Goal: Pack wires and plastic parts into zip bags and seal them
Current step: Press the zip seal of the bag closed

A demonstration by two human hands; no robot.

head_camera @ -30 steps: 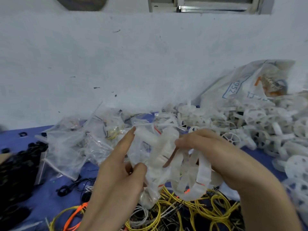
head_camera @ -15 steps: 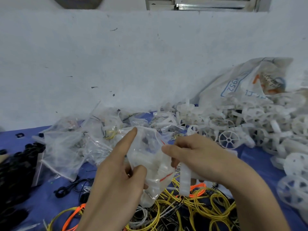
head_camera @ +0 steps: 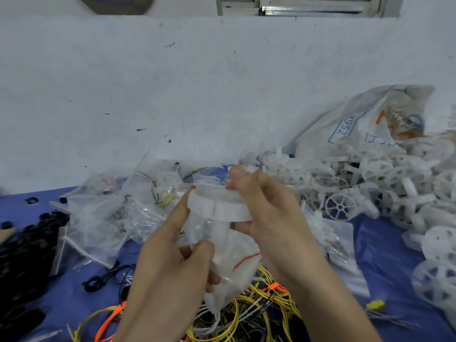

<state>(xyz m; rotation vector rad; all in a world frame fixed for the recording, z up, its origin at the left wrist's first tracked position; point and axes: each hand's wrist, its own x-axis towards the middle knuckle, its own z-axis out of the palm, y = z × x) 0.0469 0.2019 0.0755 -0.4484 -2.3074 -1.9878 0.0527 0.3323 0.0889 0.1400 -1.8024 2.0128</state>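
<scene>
Packing step, head view. The left hand (head_camera: 167,262) pinched the clear zip bag (head_camera: 232,265) between thumb and curled fingers, with the forefinger laid straight up the bag's left side. The right hand (head_camera: 269,218) pinched the far right rim of a white plastic wheel part (head_camera: 219,206) between thumb and fingertips.

The part lay nearly flat, open face up, at the top end of the bag, between the two hands and touching both. The bag hung below it, its long axis running down and toward the person, and a red line (head_camera: 246,260) crossed the film lower down. Whether the part's rim had already passed inside the film could not be told.

The coming move appeared to turn on this stacking. The part sat directly above the bag, so it would go in by being pressed down along the bag's axis. The right hand, which held the part, seemed the one to drive it, while the left steadied the film.

Loose yellow wires (head_camera: 259,304) lay on the blue desk (head_camera: 385,255) beneath the hands. A heap of like wheel parts (head_camera: 370,188) lay to the right, and filled bags (head_camera: 111,218) to the left.
</scene>
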